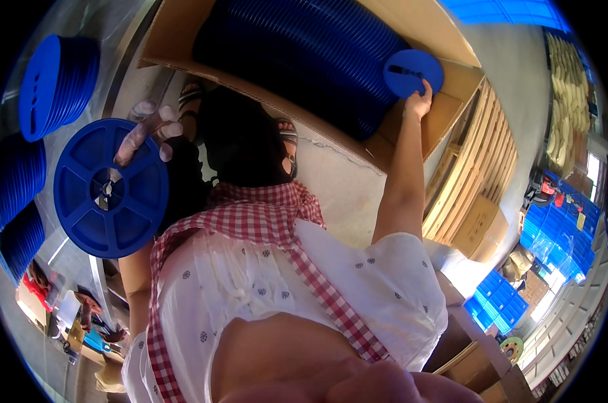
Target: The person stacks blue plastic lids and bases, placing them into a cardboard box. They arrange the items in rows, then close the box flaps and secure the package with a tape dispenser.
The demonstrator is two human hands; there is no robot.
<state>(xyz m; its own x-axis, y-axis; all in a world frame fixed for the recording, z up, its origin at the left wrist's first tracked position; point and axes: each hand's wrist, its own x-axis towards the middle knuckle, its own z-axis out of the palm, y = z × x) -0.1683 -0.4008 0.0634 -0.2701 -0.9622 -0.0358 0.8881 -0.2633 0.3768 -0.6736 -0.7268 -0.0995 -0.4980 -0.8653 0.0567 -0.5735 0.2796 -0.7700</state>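
Observation:
My left hand [149, 127], its fingers covered in a pale wrapping, curls over the upper rim of a blue plastic reel flange [75, 176] with spokes and a centre hole. The thumb lies across the flange's face, and my left forearm passes behind it. At the right, my right hand [418, 104] reaches into an open cardboard box [466, 57] and grips the lower edge of a blue disc [398, 82] with dark slots. One finger rests on that disc's face; the other fingers are partly hidden. Beside it, a long row of blue ribbed discs [297, 54] fills the box.
Stacks of blue discs [75, 87] stand at the far left, with more blue discs [18, 174] below them. Wooden pallets [462, 168] and a closed carton [478, 228] lie right of the box. Blue crates [495, 302] and more cartons [472, 356] stand at the lower right.

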